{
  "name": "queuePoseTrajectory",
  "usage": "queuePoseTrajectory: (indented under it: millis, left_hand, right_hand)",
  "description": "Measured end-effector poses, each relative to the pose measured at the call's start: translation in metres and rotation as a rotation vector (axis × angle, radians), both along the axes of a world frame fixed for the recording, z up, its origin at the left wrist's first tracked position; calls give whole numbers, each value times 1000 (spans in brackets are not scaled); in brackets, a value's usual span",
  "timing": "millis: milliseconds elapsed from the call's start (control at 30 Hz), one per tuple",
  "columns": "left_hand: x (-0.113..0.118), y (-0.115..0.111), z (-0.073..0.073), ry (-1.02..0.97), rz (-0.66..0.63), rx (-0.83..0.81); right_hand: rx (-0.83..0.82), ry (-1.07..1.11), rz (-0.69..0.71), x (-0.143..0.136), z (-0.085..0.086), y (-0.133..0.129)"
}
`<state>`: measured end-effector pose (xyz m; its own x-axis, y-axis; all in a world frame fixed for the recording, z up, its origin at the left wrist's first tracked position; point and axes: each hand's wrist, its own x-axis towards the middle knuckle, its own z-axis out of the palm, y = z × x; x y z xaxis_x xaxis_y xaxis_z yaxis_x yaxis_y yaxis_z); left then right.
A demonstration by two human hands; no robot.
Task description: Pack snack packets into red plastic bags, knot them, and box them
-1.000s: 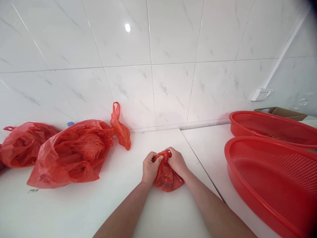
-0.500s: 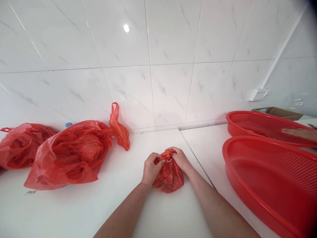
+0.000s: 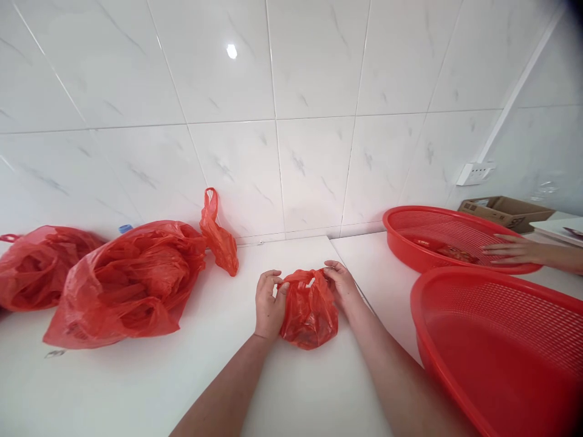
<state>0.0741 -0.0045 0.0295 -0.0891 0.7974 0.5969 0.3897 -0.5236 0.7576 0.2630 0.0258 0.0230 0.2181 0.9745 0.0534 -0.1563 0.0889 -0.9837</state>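
Note:
A small red plastic bag (image 3: 310,318) rests on the white table in front of me, its handles and top edge spread between my hands. My left hand (image 3: 270,303) pinches the bag's upper left edge between thumb and fingers. At the upper right side, my right hand (image 3: 340,284) grips the other edge, its thumb partly hidden by the plastic. Small gaps show between the handles at the top. What the bag holds, if anything, cannot be made out.
Large crumpled red bags (image 3: 136,279) lie at the left; a narrow red bag (image 3: 218,240) leans near the wall. Two red baskets, a near one (image 3: 437,340) and a far one (image 3: 410,249), stand right. Another person's hand (image 3: 514,250) is over the far basket. A cardboard box (image 3: 505,212) stands behind.
My hands have moved apart, and the bag's gathered top is now spread wider. The far basket has shifted left, showing small items inside, with the other person's hand at its right side.

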Motion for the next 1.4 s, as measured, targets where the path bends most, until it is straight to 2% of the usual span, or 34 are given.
queuePoseTrajectory:
  millis: [233, 367, 500, 667, 733, 833, 933, 1033, 1133, 1233, 1400]
  left_hand:
    - [-22, 16, 1, -114, 169, -18]
    - [-35, 25, 0, -166, 243, -38]
    - [-40, 29, -2, -222, 260, -78]
    - [-40, 26, -4, -255, 256, -169]
    - [-37, 24, -5, -265, 210, -200]
    - [-29, 21, -6, -291, 18, -269]
    - [-19, 15, -7, -241, -205, -308]
    - [-13, 6, -3, -175, -362, -345]
    - [-10, -2, 2, -168, -367, -344]
    - [-9, -3, 4, -168, -345, -353]
    - [-6, 4, -3, -106, -314, -422]
  right_hand:
    - [-5, -454, -329, 7, 1, 0]
    - [-77, -586, -405, 11, 2, 0]
    - [-126, -631, -424, 13, -2, 1]
    - [-93, -634, -344, 14, -4, 0]
    - [-43, -632, -301, 11, -3, -1]
    - [72, -605, -176, -2, 0, -6]
    - [213, -520, 41, -21, 0, -13]
    - [223, -483, 230, -38, 0, -21]
    - [161, -497, 295, -47, 2, -26]
    - [144, -552, 260, -48, 3, -27]
    - [148, -612, 201, -48, 1, -27]
